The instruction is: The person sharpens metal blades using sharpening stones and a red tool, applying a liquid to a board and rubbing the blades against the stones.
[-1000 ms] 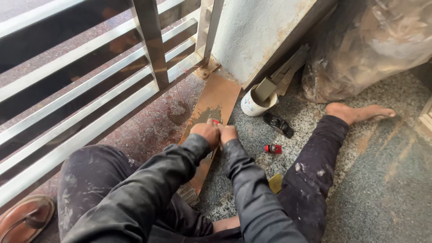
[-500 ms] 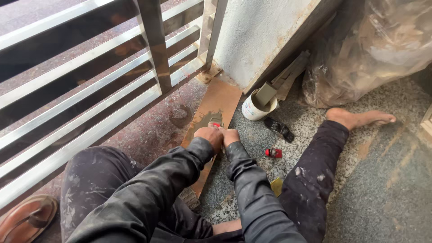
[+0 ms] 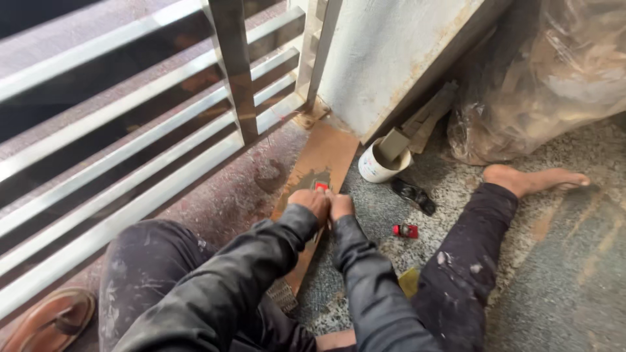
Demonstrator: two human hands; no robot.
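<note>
A steel railing (image 3: pixel 163 130) fills the view from nine to twelve o'clock. A brown board (image 3: pixel 319 166) lies at centre. On it, the left hand (image 3: pixel 310 203) and right hand (image 3: pixel 341 207) press together, curled around a small red object (image 3: pixel 321 186) at their twelve o'clock. A white cup (image 3: pixel 381 164) stands at two o'clock, near the board.

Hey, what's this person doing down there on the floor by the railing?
A person sits on the floor beside a steel railing, legs apart. Both hands are together on a brown tile laid along the floor edge: the left hand and right hand press a small red object against a grey smear on it. Nearby sit a white cup with a tool in it, a dark tool and another small red piece.
</note>
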